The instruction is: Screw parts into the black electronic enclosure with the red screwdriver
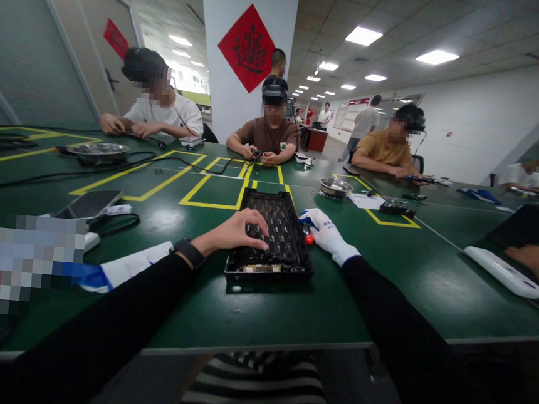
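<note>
A black, open-topped electronics housing (268, 270) lies in front of me, with rows of small light marks inside and a pale strip at its near end. My bare left hand (243, 230) reaches over its left wall, fingers bent and apart, a gap between thumb and forefinger; nothing shows between them. Along the right wall is my right hand (326, 232) in a white and blue glove, its fingers curled round a red-ended tool (308, 237). Most of that tool is hidden by the glove, so its kind does not show.
On the green table (183, 320), yellow tape marks out boxes. A white glove (126, 268) and a phone (92, 202) lie at left. Metal bowls (334, 187) and dark parts (397, 207) are farther back. A white device (504, 271) sits at right. Several people work around the table.
</note>
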Action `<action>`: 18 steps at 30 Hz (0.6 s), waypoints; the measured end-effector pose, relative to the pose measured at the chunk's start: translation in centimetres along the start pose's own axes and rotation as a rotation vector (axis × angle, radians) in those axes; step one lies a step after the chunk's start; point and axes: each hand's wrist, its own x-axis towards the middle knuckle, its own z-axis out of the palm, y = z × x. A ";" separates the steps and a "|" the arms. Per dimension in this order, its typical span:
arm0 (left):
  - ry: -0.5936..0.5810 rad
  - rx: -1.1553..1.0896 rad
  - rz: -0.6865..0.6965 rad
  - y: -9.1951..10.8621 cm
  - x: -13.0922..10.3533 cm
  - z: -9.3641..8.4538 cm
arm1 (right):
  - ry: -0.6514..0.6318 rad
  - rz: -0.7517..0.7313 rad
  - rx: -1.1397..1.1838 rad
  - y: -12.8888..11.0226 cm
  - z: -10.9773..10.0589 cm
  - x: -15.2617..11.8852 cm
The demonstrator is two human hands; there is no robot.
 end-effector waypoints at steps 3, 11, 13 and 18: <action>-0.001 0.036 0.011 -0.1 0.0 0.0 | -0.023 -0.013 0.011 0.7 0.3 0.0; -0.010 0.062 0.001 -0.6 0.0 0.1 | -0.016 -0.005 0.063 1.3 0.9 0.0; -0.016 0.055 -0.003 -0.5 0.1 0.1 | -0.003 0.027 0.055 1.4 1.0 -0.1; 0.002 0.020 -0.001 -0.5 0.1 0.3 | 0.045 0.134 0.074 1.7 1.1 -0.1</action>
